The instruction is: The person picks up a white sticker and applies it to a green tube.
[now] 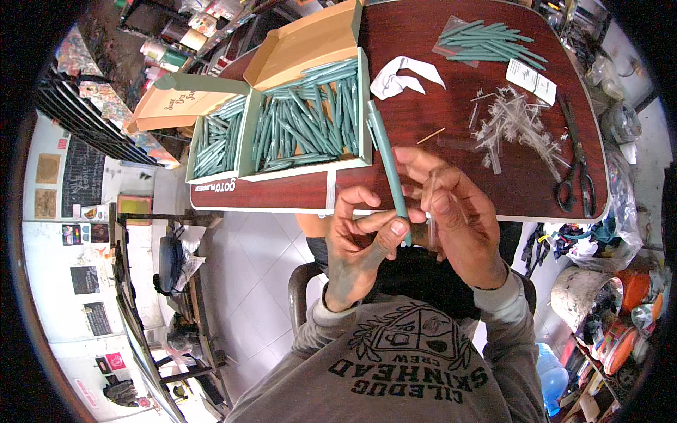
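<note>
My left hand (358, 243) grips a teal pen (388, 161) near its lower end, between thumb and fingers. The pen stands tilted, its clip end pointing up and away over the table's near edge. Close on the right, my right hand (462, 222) pinches a narrow clear plastic sleeve (431, 229) between thumb and fingers; part of it is hidden. Beyond the hands, a large open cardboard box (305, 169) holds many teal pens (303, 123). A smaller open box (215, 178) of similar pens adjoins it on the left.
The dark red table (423, 183) carries a crumpled white paper (405, 76), a thin wooden stick (431, 135) and a heap of clear plastic scraps (518, 127). At right lie black scissors (580, 169), a white card (531, 82) and loose teal pens (490, 42). Cluttered shelving (613, 324) stands lower right.
</note>
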### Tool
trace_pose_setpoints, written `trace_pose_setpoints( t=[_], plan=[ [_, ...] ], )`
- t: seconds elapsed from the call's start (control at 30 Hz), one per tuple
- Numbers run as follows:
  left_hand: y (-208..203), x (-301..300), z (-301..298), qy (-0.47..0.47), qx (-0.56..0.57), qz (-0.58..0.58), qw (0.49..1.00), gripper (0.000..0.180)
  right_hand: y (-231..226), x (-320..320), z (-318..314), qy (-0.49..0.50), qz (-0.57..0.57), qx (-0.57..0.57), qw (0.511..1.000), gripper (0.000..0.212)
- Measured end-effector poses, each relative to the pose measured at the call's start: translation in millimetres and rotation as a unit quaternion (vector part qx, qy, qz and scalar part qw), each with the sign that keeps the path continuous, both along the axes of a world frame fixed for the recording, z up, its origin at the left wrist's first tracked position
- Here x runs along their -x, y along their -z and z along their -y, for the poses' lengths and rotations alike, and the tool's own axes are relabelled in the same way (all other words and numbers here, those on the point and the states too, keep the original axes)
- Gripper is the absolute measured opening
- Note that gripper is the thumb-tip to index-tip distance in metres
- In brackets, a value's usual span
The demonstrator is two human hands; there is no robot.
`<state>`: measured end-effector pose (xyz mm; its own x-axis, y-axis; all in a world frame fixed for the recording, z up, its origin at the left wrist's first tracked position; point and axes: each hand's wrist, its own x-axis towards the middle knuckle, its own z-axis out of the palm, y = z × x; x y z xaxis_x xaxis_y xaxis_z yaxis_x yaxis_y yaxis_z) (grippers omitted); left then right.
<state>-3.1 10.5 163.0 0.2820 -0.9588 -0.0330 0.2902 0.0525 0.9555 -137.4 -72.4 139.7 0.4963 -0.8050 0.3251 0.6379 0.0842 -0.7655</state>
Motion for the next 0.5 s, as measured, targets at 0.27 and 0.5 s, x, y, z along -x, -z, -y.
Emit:
trace_pose_setpoints(
  t=[0.27,0.5],
  plan=[
    [11,-2,-5,0.041,-0.022,-0.033,0.998,0.039,-22,15,-2,-0.125,-0.069,-0.046,0.989,0.019],
    [12,-20,-7,0.139,0.016,-0.061,0.988,0.025,-18,20,-1,-0.116,-0.149,-0.043,0.981,0.018]
  ],
)
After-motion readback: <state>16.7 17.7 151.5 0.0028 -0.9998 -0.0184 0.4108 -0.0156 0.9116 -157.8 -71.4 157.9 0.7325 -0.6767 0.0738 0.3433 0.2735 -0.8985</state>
